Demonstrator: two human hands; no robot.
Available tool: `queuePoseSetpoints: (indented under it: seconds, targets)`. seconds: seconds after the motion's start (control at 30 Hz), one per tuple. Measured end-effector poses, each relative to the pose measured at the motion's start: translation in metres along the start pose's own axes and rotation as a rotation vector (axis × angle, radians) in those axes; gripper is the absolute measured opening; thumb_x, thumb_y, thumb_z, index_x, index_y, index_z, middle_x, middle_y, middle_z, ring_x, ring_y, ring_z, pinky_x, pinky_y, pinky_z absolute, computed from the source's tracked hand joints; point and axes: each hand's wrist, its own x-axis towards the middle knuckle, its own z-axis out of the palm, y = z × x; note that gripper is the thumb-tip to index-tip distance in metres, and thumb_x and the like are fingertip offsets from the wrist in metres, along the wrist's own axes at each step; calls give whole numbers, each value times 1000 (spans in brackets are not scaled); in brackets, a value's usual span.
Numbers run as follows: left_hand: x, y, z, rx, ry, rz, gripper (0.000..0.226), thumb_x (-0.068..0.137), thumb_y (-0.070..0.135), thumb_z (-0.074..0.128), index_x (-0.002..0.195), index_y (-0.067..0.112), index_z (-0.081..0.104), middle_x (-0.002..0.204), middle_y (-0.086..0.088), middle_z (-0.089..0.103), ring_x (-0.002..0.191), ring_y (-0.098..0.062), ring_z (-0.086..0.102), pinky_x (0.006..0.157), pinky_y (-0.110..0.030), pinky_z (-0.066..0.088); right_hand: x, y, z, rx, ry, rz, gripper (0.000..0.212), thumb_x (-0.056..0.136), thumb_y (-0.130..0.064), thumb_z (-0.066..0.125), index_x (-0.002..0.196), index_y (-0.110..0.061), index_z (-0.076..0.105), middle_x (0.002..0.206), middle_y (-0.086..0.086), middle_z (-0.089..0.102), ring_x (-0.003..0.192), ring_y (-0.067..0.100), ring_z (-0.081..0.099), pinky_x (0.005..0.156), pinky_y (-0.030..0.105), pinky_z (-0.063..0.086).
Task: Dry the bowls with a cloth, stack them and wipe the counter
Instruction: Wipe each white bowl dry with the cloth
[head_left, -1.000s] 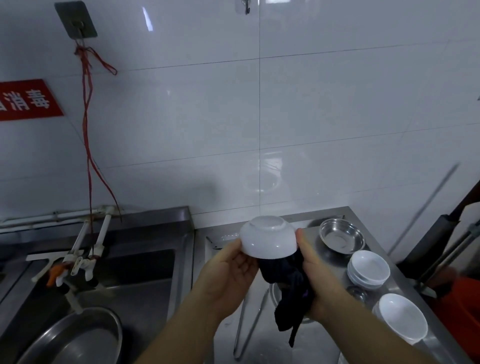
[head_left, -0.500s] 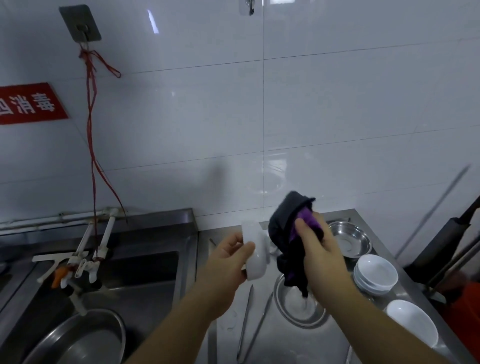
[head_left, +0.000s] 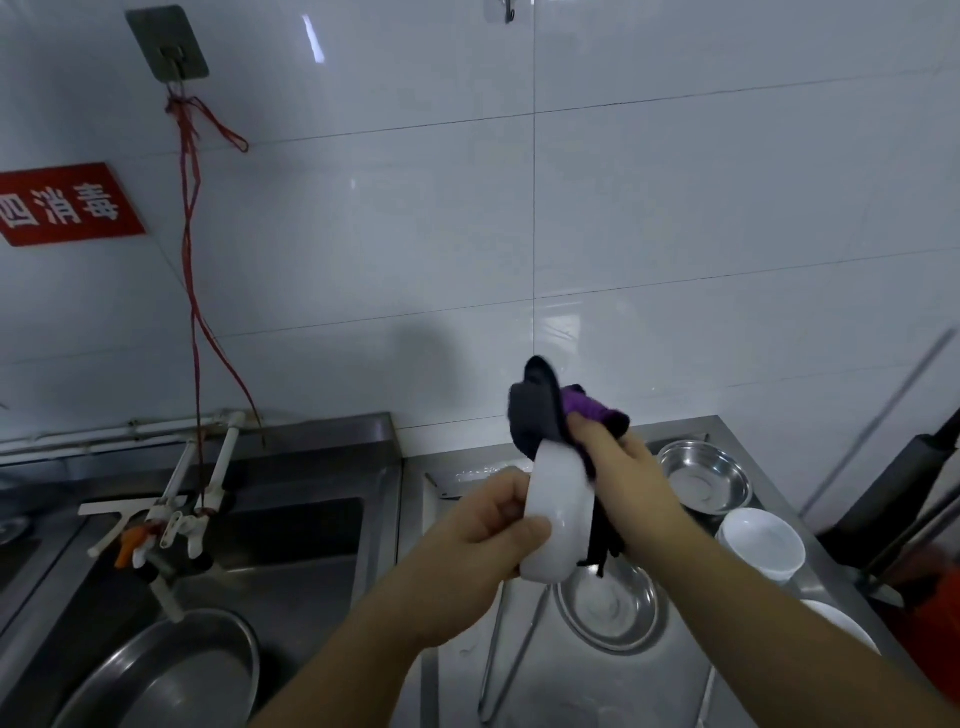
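Right now the left hand (head_left: 483, 525) grips a white bowl (head_left: 558, 512) on its side while the right hand (head_left: 621, 470) pinches the cloth (head_left: 540, 410) inside it, with stacked bowls (head_left: 761, 543) waiting at three o'clock and counter (head_left: 571, 691) unwiped.

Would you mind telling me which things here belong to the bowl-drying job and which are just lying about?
Job: white bowl in left hand; dark cloth in right hand; stacked white bowls; counter.
Lying about: steel dishes, tongs, sink pan, red sign.
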Motion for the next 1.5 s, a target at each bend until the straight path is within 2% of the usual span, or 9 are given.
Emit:
queuePoseSetpoints:
  seconds: [0.1,0.33,0.43,0.57,1.0,1.1,1.23,1.37,1.5]
  targets:
    - [1,11,2,55,-15,75,33,100,35,61,133,28,62,133,-3,67,127,-32,63,101,-46,59,-2,3,-1,272,-1,263,45,92,-60,67,96,-17,81,92,16,78,78,29,77,63,38,61]
    - [4,4,14,94,21,73,24,102,27,60,125,33,66,125,4,71,119,-19,68,96,-32,59,-14,22,1,482,3,403,58,97,-64,58,88,-10,79,82,17,74,68,32,75,56,37,59]
    - [8,9,10,-80,-18,-47,44,93,17,68,132,38,68,132,-1,71,124,-25,68,97,-39,59,-11,19,0,400,77,417,55,94,-62,64,98,-9,80,91,16,79,73,33,78,57,41,61]
    - [11,20,-3,-335,-3,-140,53,93,24,68,145,13,59,138,-17,68,126,-40,66,96,-55,59,-8,9,0,279,110,342,42,94,-50,68,114,-14,77,99,16,81,86,36,80,69,48,65]
    - [7,-2,12,16,-3,34,35,97,39,64,132,40,68,133,-2,71,127,-29,65,106,-48,56,-31,29,14,514,61,457,41,100,-42,57,112,-5,67,83,16,63,63,33,63,55,41,51]
    - [10,5,5,-119,50,-9,34,90,26,72,123,30,76,128,-8,74,120,-29,71,94,-38,61,-26,24,7,442,164,455,51,101,-49,60,114,-1,73,95,16,77,74,34,73,63,42,59]
    - [13,9,-2,-406,70,-102,36,91,20,73,127,14,74,130,-19,72,118,-40,71,86,-46,63,-24,16,4,428,228,423,42,99,-48,66,110,-10,77,98,17,81,81,37,80,70,49,64]
    - [10,3,10,-208,45,14,37,98,23,65,135,22,68,134,-11,71,125,-32,68,101,-46,59,-30,21,14,585,242,497,48,106,-45,52,121,-5,74,106,21,80,80,37,80,62,43,63]
    - [4,-1,18,78,38,90,30,98,37,64,127,41,68,127,5,74,121,-17,69,97,-26,58,-34,23,18,660,242,530,50,107,-43,49,122,-1,72,106,25,78,84,38,80,67,43,65]
